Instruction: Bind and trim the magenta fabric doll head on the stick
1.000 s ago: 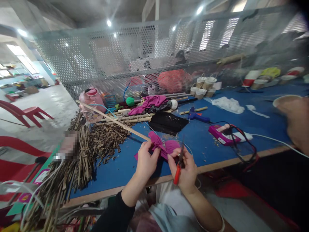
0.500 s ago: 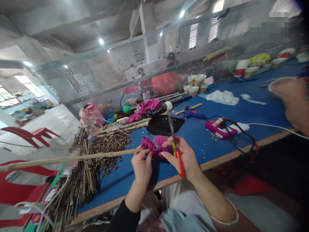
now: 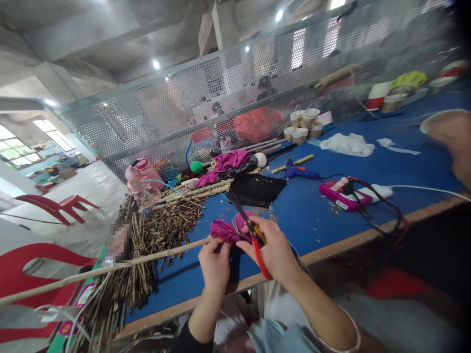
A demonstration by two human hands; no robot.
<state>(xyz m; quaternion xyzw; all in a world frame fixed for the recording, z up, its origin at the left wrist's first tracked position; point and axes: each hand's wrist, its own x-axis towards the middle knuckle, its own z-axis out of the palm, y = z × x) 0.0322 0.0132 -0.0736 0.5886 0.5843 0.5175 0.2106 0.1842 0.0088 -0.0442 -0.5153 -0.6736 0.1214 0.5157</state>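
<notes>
Magenta cloth point(image 3: 222, 229) is bunched around one end of a long bamboo stick point(image 3: 158, 255), which slants down to the left. Grey string point(image 3: 236, 229) ties the cloth, and a rounded magenta lump lies beyond the tie. My left hand point(image 3: 214, 264) is closed, pinching the gathered cloth near the stick's end. In my right hand point(image 3: 274, 247) are scissors point(image 3: 260, 257) with red and yellow handles, their dark blades pointing up and left across the lump. Fingers of that hand also reach the cloth. Whether the blades touch the string I cannot tell.
Dried stalks point(image 3: 138, 274) lie in a heap at the left. Behind the hands is a black sheet point(image 3: 257, 190), with a blue glue gun point(image 3: 301, 171) and a magenta power strip point(image 3: 346, 196) to its right. Another person's arm point(image 3: 454, 142) rests at the right edge.
The scissors have tilted left, bringing their blades over the magenta lump. The bamboo stick's far end has dropped. My left hand still pinches the cloth.
</notes>
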